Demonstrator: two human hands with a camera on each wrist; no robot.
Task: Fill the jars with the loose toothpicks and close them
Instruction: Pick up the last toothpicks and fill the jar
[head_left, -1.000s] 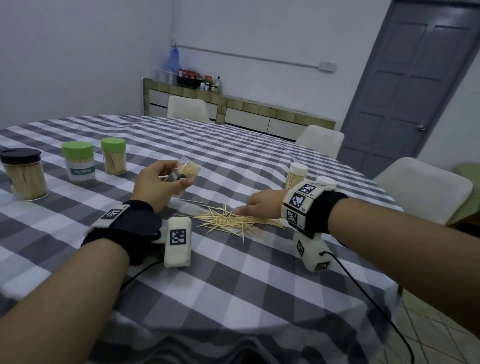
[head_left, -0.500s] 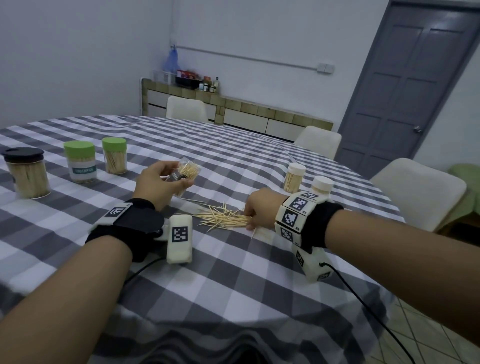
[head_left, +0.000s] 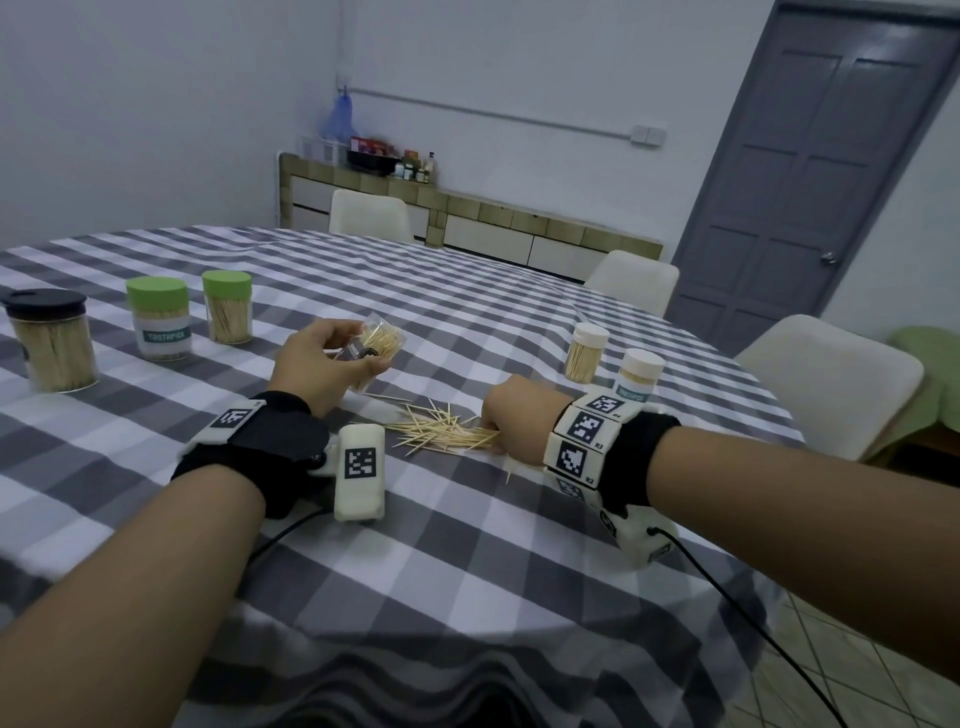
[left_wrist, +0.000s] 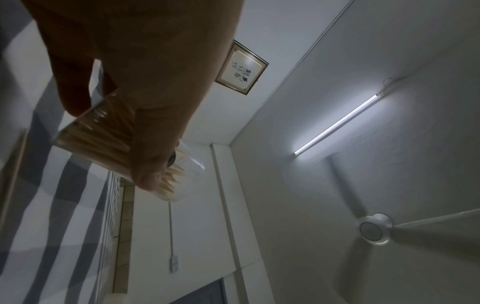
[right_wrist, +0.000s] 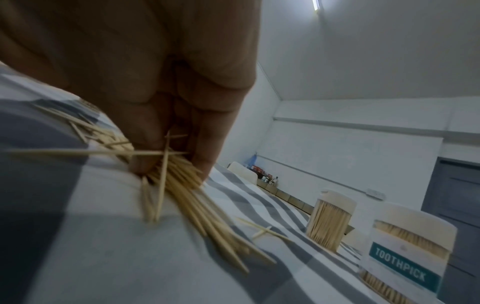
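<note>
Step in hand: gathering a bunch of loose toothpicks (head_left: 445, 432) off the worktop (head_left: 467, 545) for the open jar.
Left hand (head_left: 322, 358): grip curled round a clear jar (head_left: 375, 347), held tilted above the worktop at centre-left of the head view, mouth toward the right hand; no lid on it.
Right hand (head_left: 511, 423): grip closed in a pinch on a bundle of toothpicks, fingertips (right_wrist: 140, 164) down on the cloth; several sticks splay crosswise out of the bundle.
Location of toothpicks: scattered heap at frame centre, between the two hands, touching the right hand.
Risk 1: crossed sticks in the pinch may catch on the jar rim and drop back; cause, a misaligned bundle.
Risk 2: the tilted jar could spill what it already holds; cause, tipping it further to receive.
Risk 3: strays rolling toward the near edge; cause, sweeping on smooth cloth.
Held jar contents: partly filled, room left near the mouth.
Black-lidded jar (head_left: 52, 340): far left, closed, packed.
Two green-lidded jars (head_left: 158, 322): left of centre, closed, filled.
Two cream-lidded jars (head_left: 587, 353): right of centre, closed, filled; the nearer reads TOOTHPICK.
Progress (judgement): five jars done, one being filled, its lid not in view.
</note>
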